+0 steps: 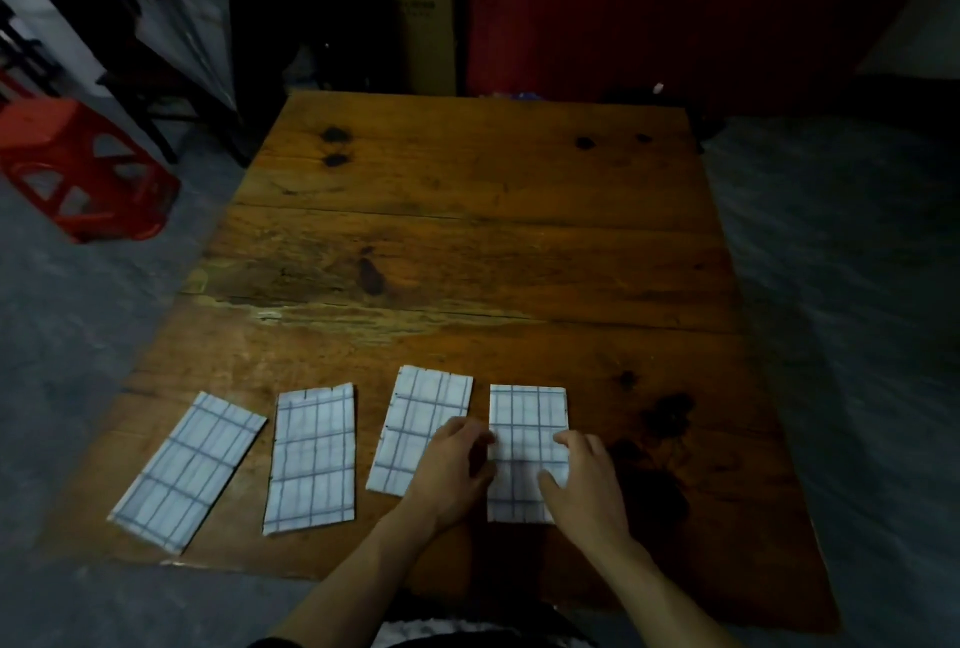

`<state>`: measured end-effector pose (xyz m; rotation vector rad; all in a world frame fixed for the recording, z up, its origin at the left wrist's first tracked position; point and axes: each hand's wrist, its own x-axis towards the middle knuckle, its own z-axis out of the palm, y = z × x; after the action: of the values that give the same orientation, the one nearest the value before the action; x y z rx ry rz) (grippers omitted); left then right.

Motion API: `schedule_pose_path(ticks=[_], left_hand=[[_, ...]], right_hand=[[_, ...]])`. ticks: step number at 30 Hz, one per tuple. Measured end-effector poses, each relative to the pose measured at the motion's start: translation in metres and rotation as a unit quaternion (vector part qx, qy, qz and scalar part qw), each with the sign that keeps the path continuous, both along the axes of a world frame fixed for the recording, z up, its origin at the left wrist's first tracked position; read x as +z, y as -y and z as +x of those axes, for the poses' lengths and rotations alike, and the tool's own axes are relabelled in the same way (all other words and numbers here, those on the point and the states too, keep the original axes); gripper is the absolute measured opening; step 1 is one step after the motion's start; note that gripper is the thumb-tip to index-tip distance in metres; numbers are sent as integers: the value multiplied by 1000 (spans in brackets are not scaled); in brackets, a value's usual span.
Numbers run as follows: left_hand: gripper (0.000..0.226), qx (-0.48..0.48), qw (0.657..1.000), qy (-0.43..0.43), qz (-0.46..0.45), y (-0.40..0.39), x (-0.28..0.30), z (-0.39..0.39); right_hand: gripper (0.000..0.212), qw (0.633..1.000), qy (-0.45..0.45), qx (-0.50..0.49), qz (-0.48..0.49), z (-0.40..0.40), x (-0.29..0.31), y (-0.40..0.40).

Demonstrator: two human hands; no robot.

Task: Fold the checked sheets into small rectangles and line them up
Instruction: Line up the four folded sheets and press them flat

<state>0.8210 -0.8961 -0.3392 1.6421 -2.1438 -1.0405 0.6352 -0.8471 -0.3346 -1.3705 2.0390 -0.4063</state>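
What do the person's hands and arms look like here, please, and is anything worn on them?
Both arms are bare from the bottom edge of the view to the fingers: no sleeves, gloves or watch show. The left hand and right hand carry no rings that can be made out in the dim light. Fingernails are too blurred to describe.

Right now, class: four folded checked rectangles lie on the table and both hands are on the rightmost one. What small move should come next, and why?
Probably nudge the rightmost rectangle until its edges match the row, then let go. The left hand and right hand rest on its sides, and the third rectangle beside it sits slightly tilted and further back.
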Motion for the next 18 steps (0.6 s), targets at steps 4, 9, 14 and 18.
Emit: schedule_pose_path(ticks=[4, 9, 14, 18], left_hand=[[31, -23, 999, -11, -21, 19, 4, 36], [33, -54, 998, 5, -35, 35, 4, 99], [33, -63, 997, 42, -12, 46, -1, 147], [30, -59, 998, 26, 13, 39, 0, 156]], right_hand=[[45, 1000, 1, -6, -24, 28, 6, 8], [43, 999, -2, -25, -30, 84, 14, 12], [40, 1000, 8, -20, -18, 132, 19, 9], [41, 1000, 4, -17, -3, 149, 17, 3]])
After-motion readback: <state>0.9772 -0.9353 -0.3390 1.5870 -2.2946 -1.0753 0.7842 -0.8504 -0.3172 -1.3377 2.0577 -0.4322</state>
